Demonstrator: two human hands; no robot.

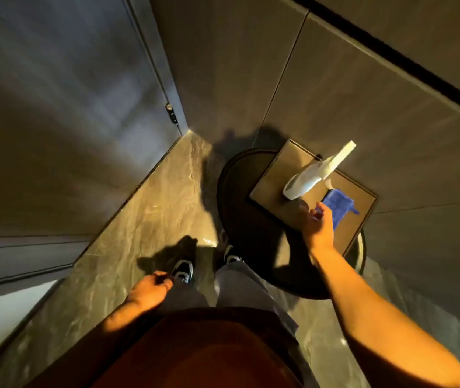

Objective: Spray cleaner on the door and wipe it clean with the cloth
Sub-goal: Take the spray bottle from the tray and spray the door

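Observation:
A white spray bottle (311, 176) stands on a small square tabletop (273, 186), its nozzle toward the wall. Beside it on the tabletop lies a crumpled blue cloth (338, 204). My right hand (318, 225) reaches over the tabletop's near edge, fingertips pinching the cloth's left edge. My left hand (150, 289) hangs by my thigh with fingers loosely curled and nothing in it. The dark grey door (63, 113) fills the left side of the view, its edge and a small latch (170, 110) near the corner.
The square top sits on a round dark base (237, 219) against a tiled wall (363, 79). My feet (184, 271) stand on a marbled stone floor (150, 208) between the door and the table. A pale strip shows at lower left.

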